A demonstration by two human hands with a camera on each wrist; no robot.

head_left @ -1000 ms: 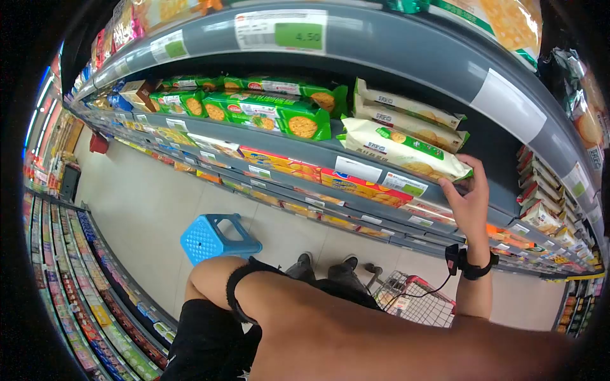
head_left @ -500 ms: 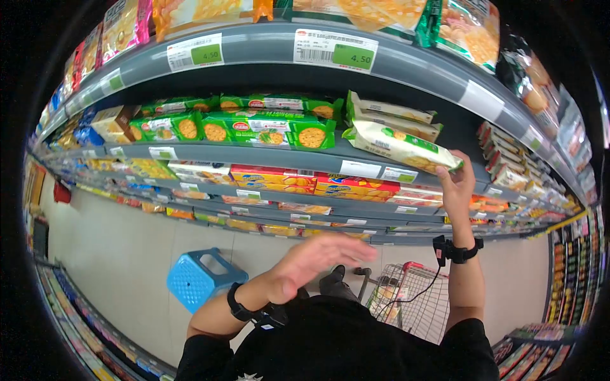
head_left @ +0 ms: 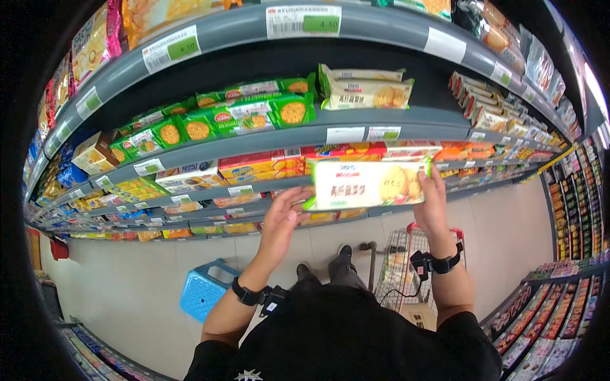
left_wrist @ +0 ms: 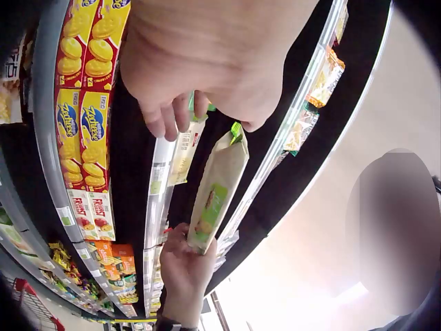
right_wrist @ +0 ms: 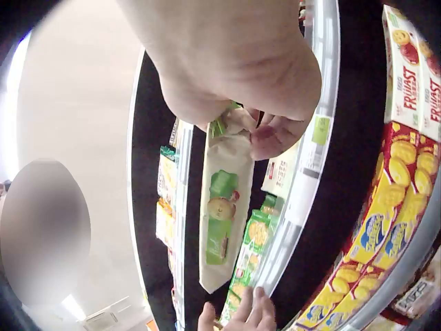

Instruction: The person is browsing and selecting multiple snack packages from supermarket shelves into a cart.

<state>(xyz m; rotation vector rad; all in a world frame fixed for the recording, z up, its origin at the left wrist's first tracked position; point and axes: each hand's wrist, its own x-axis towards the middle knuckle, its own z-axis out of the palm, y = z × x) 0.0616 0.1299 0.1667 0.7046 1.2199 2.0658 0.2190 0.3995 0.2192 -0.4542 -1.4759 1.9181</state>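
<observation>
A cream cracker packet [head_left: 370, 184] with green ends hangs level in front of the shelf, its printed front with pictured crackers up. My right hand [head_left: 433, 202] pinches its right end between thumb and fingers; the right wrist view shows the crimped end in the grip of the right hand [right_wrist: 241, 83]. At the packet's other end is my left hand [head_left: 279, 223], fingers loosely bent and spread, right by the green tip. From the left wrist, the left hand [left_wrist: 207, 69] appears close over that tip, with the packet's narrow side [left_wrist: 219, 186] showing.
Similar cream packets [head_left: 365, 94] stand on the shelf, left of them green cracker packets [head_left: 248, 120]. Below are red and yellow biscuit boxes [head_left: 264, 166]. A blue stool [head_left: 204, 295] and a wire shopping cart [head_left: 395, 257] stand on the floor.
My right hand has drawn the cream packet off the shelf front toward me, turning its printed front up. The left hand came up from below to the packet's left end.
</observation>
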